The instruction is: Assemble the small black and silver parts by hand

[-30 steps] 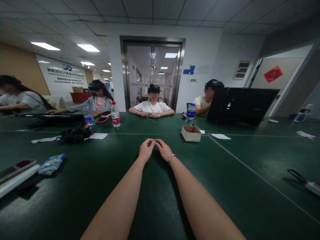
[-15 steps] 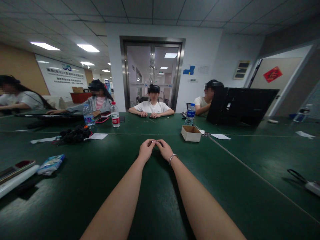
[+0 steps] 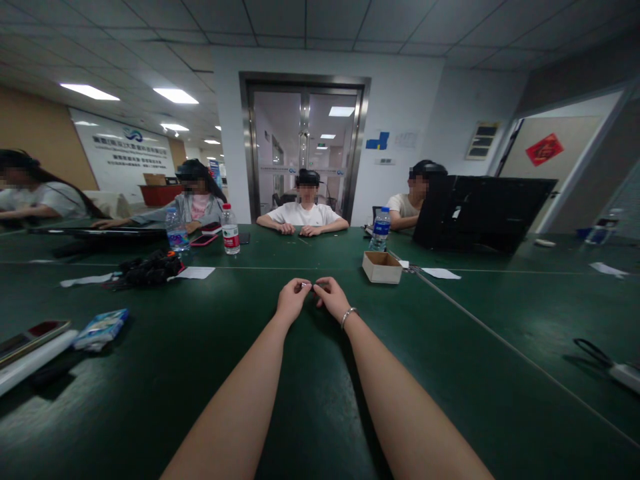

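Over the dark green table (image 3: 320, 400), both of my hands are close together with fingers curled and fingertips nearly touching. My left hand (image 3: 292, 298) is closed in a pinch; a tiny shiny bit shows at its fingers, too small to name. My right hand (image 3: 331, 297), with a silver bracelet (image 3: 349, 317) at the wrist, is also pinched, and whatever its fingertips hold is too small to make out. The nearest object is a small open box (image 3: 382, 268), pale outside and brown inside, beyond my right hand.
Bottles stand farther back: a red-capped one (image 3: 231, 230) and a blue-capped one (image 3: 381, 229). Black cabling (image 3: 147, 268) lies left. A blue packet (image 3: 103, 329) and a phone (image 3: 33, 341) are near left; a monitor (image 3: 480, 213) stands right. Several people sit around the table.
My right hand has shifted slightly to the right, opening a small gap between the fingertips of my two hands. My left hand has barely moved.
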Available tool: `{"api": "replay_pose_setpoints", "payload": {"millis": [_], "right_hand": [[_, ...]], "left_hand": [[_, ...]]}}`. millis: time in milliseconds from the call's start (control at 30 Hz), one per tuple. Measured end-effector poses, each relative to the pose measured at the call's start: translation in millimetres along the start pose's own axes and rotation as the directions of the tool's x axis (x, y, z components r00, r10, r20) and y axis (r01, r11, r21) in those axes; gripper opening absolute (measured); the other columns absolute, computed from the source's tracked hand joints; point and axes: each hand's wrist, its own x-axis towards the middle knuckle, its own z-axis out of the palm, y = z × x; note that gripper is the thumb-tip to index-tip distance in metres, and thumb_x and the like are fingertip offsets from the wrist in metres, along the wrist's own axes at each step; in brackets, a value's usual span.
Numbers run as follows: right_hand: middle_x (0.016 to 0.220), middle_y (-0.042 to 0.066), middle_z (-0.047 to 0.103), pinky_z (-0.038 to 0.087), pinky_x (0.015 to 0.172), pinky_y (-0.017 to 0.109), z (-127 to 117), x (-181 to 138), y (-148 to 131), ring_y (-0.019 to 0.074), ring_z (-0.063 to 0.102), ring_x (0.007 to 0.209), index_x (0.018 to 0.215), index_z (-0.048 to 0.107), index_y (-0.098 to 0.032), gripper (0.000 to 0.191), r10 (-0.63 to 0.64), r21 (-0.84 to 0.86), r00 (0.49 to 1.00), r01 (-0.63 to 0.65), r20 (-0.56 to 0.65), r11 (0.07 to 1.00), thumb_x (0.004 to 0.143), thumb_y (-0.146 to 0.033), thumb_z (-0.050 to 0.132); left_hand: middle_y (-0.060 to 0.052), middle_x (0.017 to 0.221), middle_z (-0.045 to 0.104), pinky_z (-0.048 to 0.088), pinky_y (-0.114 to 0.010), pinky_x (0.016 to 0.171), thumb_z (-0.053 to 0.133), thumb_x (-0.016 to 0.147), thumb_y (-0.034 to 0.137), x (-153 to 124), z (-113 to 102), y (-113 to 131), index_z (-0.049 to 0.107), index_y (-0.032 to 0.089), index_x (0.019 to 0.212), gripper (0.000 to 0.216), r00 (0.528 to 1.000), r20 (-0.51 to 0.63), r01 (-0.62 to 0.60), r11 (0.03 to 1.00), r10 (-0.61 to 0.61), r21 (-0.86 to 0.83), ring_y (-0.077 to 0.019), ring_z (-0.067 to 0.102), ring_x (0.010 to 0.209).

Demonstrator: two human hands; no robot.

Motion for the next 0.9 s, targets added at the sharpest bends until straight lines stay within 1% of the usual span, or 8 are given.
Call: {"api": "replay_pose_setpoints", "payload": {"millis": [167, 300, 500, 600, 700, 833, 900], "right_hand": [[0.065, -0.006, 0.058, 0.041, 0.043, 0.019, 0, 0, 2, 0.0053, 0.052, 0.04, 0.09, 0.047, -0.019, 0.021, -0.021, 0.028, 0.999, 0.02, 0.035, 0.999, 0.074, -0.022, 0.059], [0.066, -0.007, 0.058, 0.043, 0.043, 0.019, 0, -1, 3, 0.0061, 0.054, 0.043, 0.09, 0.047, -0.019, 0.025, -0.042, 0.034, 0.998, 0.041, 0.036, 0.999, 0.071, -0.02, 0.062], [0.069, -0.005, 0.061, 0.043, 0.044, 0.019, -1, -2, 1, 0.0067, 0.056, 0.044, 0.09, 0.048, -0.019, 0.029, -0.025, 0.051, 0.999, 0.022, 0.049, 0.998, 0.068, -0.021, 0.066], [0.07, -0.003, 0.064, 0.042, 0.044, 0.019, -1, -3, -3, 0.0059, 0.055, 0.042, 0.091, 0.05, -0.018, 0.024, 0.003, 0.051, 0.999, -0.006, 0.052, 0.999, 0.072, -0.025, 0.064], [0.066, 0.001, 0.066, 0.041, 0.045, 0.019, -1, -4, -7, 0.0066, 0.054, 0.041, 0.084, 0.053, -0.016, 0.017, 0.045, 0.044, 0.997, -0.048, 0.065, 0.998, 0.079, -0.031, 0.057], [0.057, 0.002, 0.066, 0.041, 0.046, 0.019, -1, -3, -9, 0.0078, 0.054, 0.04, 0.075, 0.054, -0.015, 0.022, 0.064, 0.035, 0.996, -0.066, 0.061, 0.997, 0.083, -0.036, 0.052], [0.056, 0.002, 0.066, 0.041, 0.045, 0.018, -1, -2, -9, 0.0078, 0.055, 0.041, 0.074, 0.053, -0.015, 0.023, 0.066, 0.033, 0.996, -0.067, 0.054, 0.997, 0.083, -0.037, 0.051]], "left_hand": [[-0.006, 0.081, 0.066, 0.045, -0.027, 0.067, 0.059, 0.073, 0.037, 2, -2, -3, 0.065, 0.017, 0.085, 0.024, 0.998, -0.023, 0.061, 0.998, -0.06, 0.024, -0.0167, 0.059, 0.075], [-0.006, 0.081, 0.065, 0.044, -0.025, 0.064, 0.058, 0.073, 0.041, 3, -2, -6, 0.065, 0.018, 0.084, 0.027, 0.997, -0.034, 0.068, 0.998, -0.068, 0.011, -0.0161, 0.058, 0.073], [-0.005, 0.074, 0.064, 0.043, -0.025, 0.06, 0.056, 0.073, 0.045, 5, -2, -8, 0.066, 0.017, 0.084, 0.032, 0.995, -0.049, 0.087, 0.994, -0.084, 0.066, -0.0157, 0.057, 0.066], [-0.005, 0.075, 0.065, 0.044, -0.026, 0.062, 0.056, 0.073, 0.046, 4, -2, -5, 0.066, 0.017, 0.084, 0.032, 0.996, -0.055, 0.072, 0.997, -0.07, 0.034, -0.0163, 0.058, 0.07], [-0.006, 0.08, 0.066, 0.046, -0.027, 0.068, 0.056, 0.074, 0.042, 2, -3, -1, 0.065, 0.016, 0.084, 0.029, 0.999, -0.035, 0.041, 0.999, -0.042, -0.03, -0.0172, 0.059, 0.076], [-0.007, 0.088, 0.066, 0.047, -0.03, 0.078, 0.062, 0.072, 0.034, 1, -3, 2, 0.065, 0.016, 0.088, 0.024, 1.0, -0.009, -0.003, 0.995, 0.003, -0.103, -0.0172, 0.061, 0.082], [-0.009, 0.096, 0.065, 0.046, -0.031, 0.083, 0.065, 0.07, 0.029, 2, -2, 3, 0.063, 0.016, 0.094, 0.027, 1.0, 0.0, -0.017, 0.987, 0.017, -0.157, -0.0165, 0.061, 0.087]]}}
